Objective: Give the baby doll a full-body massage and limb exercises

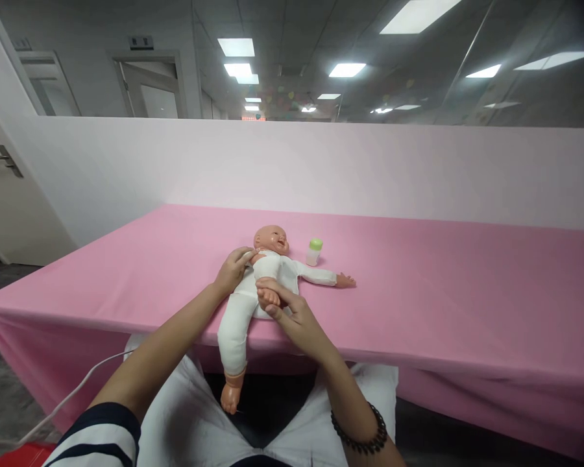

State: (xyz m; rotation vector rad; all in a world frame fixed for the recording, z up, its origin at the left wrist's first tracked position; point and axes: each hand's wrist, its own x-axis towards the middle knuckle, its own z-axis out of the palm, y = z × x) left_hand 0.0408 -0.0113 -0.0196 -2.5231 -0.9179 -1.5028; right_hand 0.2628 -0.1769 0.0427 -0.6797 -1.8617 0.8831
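1 doll (pixel 288 275), wht. outfit, on its back on pink-covered tbl. (pixel 442 292), one leg over near edge, one arm out to R. At doll's side nr. shoulder: L hand (pixel 234 268), fingers loosely bent, close tog. Around bent leg's foot (pixel 268 298): R hand (pixel 296 319), pinching betw. thumb & fingers. Nr. head: 1 sm. bottle (pixel 314 253), grn. cap, upright.

Navy-and-white striped sleeve (pixel 108 433), white trousers (pixel 175 415), black bracelet (pixel 368 447) of round beads.

Doll (pixel 271 240) beside bottle (pixel 314 253) on table (pixel 442 292)
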